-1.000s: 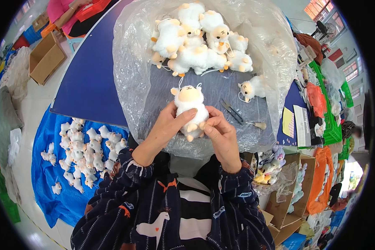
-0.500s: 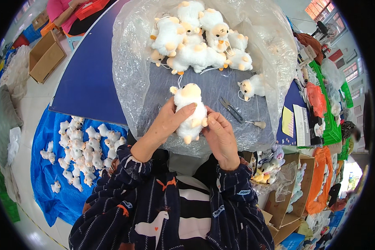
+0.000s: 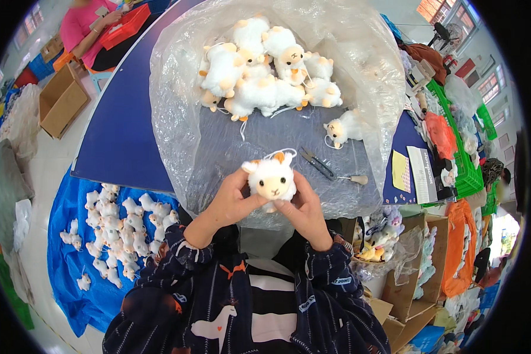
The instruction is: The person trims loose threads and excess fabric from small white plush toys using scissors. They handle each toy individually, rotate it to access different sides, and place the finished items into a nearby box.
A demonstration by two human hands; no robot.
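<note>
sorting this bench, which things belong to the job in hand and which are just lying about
Likely part of the job:
plush toy between left hand and right hand
toy pile on clear plastic
snips
pale-handled tool

Apparently unrelated:
open cardboard box
fan
orange-red bag

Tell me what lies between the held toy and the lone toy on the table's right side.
In the head view, snips and plastic-covered tabletop lie between the held toy and that lone toy.

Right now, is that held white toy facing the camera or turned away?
Facing the camera: the white toy shows both dark eyes and its nose, held between the left hand and right hand.
</note>
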